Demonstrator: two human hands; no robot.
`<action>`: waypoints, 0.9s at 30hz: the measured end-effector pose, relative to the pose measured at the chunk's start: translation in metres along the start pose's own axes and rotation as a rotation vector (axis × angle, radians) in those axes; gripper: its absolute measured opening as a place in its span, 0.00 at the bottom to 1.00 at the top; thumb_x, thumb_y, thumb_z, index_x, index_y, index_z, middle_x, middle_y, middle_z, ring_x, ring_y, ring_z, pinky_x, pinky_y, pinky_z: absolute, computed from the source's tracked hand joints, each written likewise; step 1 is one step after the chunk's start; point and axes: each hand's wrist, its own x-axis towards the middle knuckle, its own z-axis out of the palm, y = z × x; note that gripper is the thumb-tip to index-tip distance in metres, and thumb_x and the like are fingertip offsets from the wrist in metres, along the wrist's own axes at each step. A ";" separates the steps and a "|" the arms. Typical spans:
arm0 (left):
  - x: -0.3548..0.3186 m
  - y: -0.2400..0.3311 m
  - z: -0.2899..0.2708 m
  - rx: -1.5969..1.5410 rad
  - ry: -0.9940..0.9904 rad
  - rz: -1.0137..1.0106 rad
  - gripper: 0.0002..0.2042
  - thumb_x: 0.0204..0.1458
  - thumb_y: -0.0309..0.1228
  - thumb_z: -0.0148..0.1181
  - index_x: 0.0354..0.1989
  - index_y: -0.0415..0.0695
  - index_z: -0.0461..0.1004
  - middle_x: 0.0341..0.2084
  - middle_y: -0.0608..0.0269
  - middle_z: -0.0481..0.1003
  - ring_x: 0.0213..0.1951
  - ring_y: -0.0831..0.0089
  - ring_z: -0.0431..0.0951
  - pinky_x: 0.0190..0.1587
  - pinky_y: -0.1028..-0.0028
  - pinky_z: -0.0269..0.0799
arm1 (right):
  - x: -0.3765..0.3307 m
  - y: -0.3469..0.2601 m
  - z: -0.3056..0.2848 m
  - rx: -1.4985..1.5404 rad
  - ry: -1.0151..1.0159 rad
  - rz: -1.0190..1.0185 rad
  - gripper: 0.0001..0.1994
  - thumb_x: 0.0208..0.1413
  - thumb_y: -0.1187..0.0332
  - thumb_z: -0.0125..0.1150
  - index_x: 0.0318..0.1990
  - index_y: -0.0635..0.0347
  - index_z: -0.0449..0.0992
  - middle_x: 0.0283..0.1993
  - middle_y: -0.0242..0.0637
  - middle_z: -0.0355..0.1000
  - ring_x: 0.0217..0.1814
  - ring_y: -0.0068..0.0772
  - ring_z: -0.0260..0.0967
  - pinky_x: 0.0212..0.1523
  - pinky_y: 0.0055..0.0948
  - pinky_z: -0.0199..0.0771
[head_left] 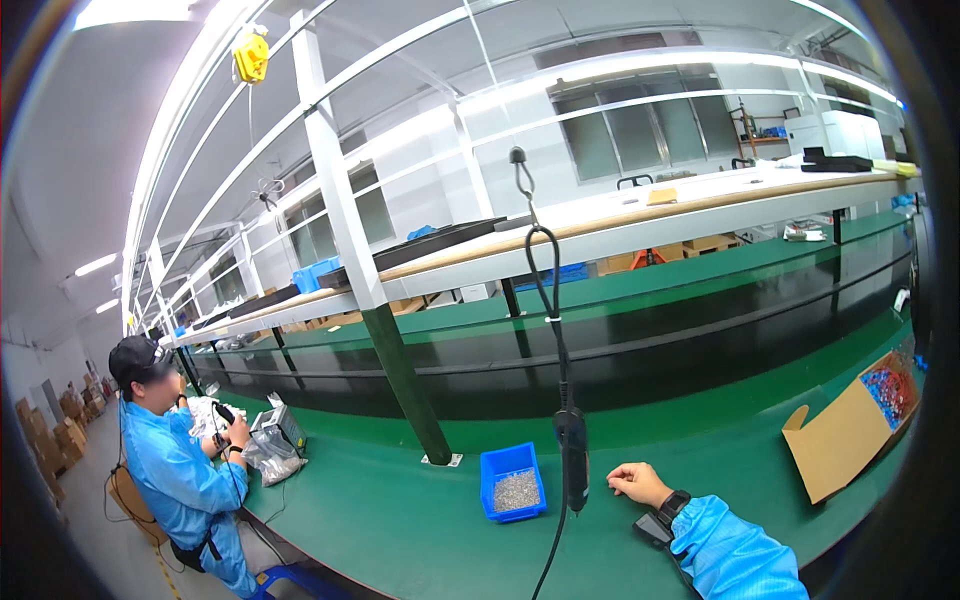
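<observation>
My right hand [636, 483] rests on the green bench top [400, 520], fingers curled loosely into a fist with nothing in them. Its blue sleeve [730, 555] enters from the lower right, with a black device strapped at the wrist. Just left of the hand, a black electric screwdriver [572, 462] hangs upright on its cable from overhead. Beyond it on the left stands a small blue bin [513, 483] holding several small grey screws. My left hand is out of the picture.
A cardboard box [850, 435] of small red and blue parts lies open at the right. A green post [405, 385] rises behind the bin, beside a dark conveyor [700, 330]. At the far left a seated person [175, 475] in a blue coat handles bagged parts.
</observation>
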 end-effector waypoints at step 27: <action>-0.019 0.145 -0.086 0.966 -0.133 0.370 0.12 0.47 0.34 0.51 0.36 0.40 0.71 0.20 0.51 0.73 0.22 0.58 0.74 0.26 0.64 0.69 | -0.003 -0.005 0.000 0.052 -0.010 0.028 0.08 0.49 0.73 0.55 0.34 0.69 0.72 0.29 0.36 0.72 0.26 0.20 0.68 0.29 0.18 0.69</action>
